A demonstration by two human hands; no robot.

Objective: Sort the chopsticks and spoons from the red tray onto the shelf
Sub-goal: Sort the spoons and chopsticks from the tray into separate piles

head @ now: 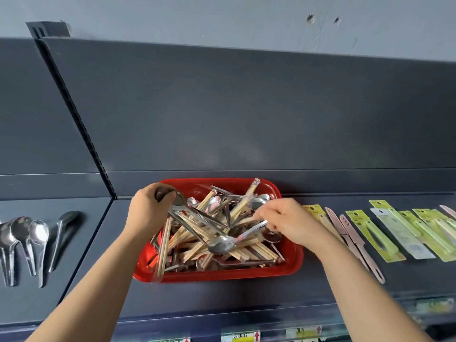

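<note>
1. Gripping a bunch of metal spoons [190,214] in curled fingers, the left hand [150,208] is hanging over the far left corner of the red tray [222,276].
2. The right hand [291,223] is pinching the handle end of a single spoon [220,244] between thumb and fingertips. The spoon's bowl is lying on top of the pile near the tray's middle.
3. The tray is sitting on the dark grey shelf [222,299], with its far side close to the back panel [246,119].
4. The tray is holding a tangled heap of wooden chopsticks [244,253] mixed with more spoons. One clear-wrapped pair [254,186] is sticking up over the far rim.
5. On the neighbouring shelf section to the left, four sorted spoons [32,238] are lying side by side, bowls pointing away from the person.
6. To the right of the tray, pink knives [345,230] and yellow-green packets [385,240] are lying in a row on the same shelf. The nearest packet is partly hiding behind the right hand.
7. Price labels [246,338] are showing along the shelf's front edge, too blurred to read.
</note>
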